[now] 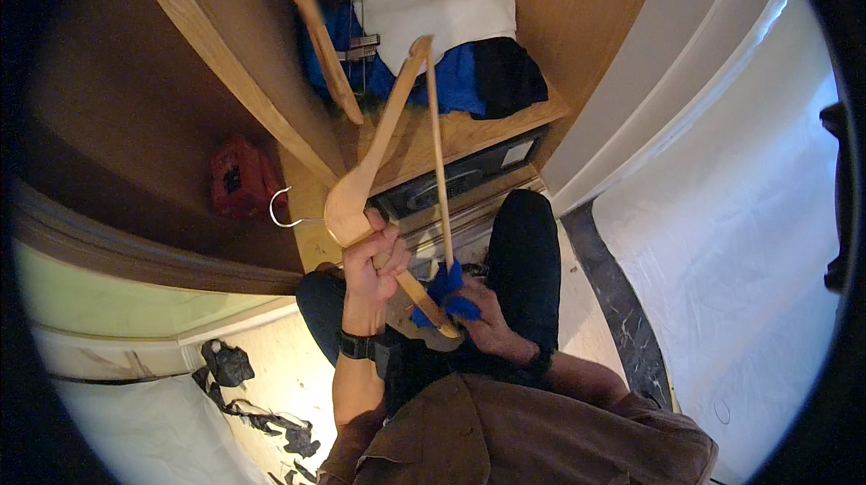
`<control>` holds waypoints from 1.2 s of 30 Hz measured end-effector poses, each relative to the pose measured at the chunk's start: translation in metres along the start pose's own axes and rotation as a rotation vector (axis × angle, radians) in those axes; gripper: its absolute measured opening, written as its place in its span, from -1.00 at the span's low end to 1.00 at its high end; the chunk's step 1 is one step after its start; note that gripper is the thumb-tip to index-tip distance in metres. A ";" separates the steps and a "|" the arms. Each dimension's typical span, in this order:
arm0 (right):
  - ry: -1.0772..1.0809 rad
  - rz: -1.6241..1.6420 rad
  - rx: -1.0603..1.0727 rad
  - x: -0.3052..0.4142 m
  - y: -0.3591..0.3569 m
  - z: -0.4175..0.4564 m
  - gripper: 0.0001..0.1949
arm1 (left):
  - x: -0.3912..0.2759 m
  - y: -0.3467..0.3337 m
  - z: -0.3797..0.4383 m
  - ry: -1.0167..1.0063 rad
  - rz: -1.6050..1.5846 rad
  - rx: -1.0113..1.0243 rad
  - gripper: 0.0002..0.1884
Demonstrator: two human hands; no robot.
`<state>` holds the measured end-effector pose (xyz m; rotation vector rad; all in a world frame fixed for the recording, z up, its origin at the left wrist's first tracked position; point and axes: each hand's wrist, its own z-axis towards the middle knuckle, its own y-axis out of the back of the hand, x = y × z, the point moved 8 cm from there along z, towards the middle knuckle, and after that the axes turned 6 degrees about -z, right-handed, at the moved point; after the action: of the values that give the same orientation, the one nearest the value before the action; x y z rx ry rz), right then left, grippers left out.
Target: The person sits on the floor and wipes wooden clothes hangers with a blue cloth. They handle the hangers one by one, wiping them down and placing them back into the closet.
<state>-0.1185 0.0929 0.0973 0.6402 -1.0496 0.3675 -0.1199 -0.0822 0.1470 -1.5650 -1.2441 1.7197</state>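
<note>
My left hand grips a wooden clothes hanger by its arm, just below the broad middle. The hanger's metal hook points left, and its round wooden bar runs down on the right. At the lower end of the hanger, my right hand holds a blue cloth against the bar and the arm's tip. Part of the cloth lies behind the hanger arm, and the right fingertips are partly hidden by it.
Folded white cloth lies on blue and black fabric on a wooden cupboard shelf. Another wooden hanger is above left. A red package sits inside the cupboard, and a black case is beneath the shelf. Black scraps lie lower left.
</note>
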 end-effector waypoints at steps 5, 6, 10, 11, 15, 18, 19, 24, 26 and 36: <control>-0.106 0.269 -0.041 -0.013 0.014 -0.018 -0.78 | 0.003 -0.021 0.010 -0.061 -0.049 0.142 -0.85; -0.151 0.222 -0.145 -0.010 0.025 -0.016 -0.80 | 0.003 -0.023 0.010 -0.098 -0.066 0.136 -0.83; -0.162 0.022 -0.126 -0.021 0.078 -0.002 -0.78 | -0.009 -0.047 -0.017 -0.179 0.393 0.230 -0.50; -0.191 -0.014 -0.106 -0.018 0.093 0.005 -0.77 | -0.020 -0.044 -0.024 -0.244 0.736 0.275 -0.42; -0.150 -0.094 0.148 -0.042 0.163 0.021 -0.71 | -0.087 -0.049 -0.057 -0.889 1.726 -0.042 -0.37; -0.379 0.167 0.049 -0.075 0.192 0.012 -0.71 | -0.087 -0.076 -0.080 -1.316 1.580 -0.108 -0.53; -0.401 0.167 -0.021 -0.072 0.200 0.009 -0.72 | -0.074 -0.081 -0.071 -1.217 1.724 -0.020 -0.58; -0.340 0.371 -0.193 -0.073 0.235 -0.015 -0.59 | 0.002 -0.111 -0.049 -0.789 1.971 0.683 -0.73; -0.395 0.383 -0.328 -0.083 0.257 -0.021 -0.63 | 0.029 -0.104 -0.047 -0.666 1.948 0.855 -0.75; -0.296 0.045 -1.023 -0.057 0.286 -0.004 -0.59 | 0.027 -0.040 -0.009 -0.145 1.297 0.006 -0.83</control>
<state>-0.3042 0.3152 0.1348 -0.2606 -1.3589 -0.2521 -0.1259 -0.0389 0.1694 -2.5161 -0.1134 2.5280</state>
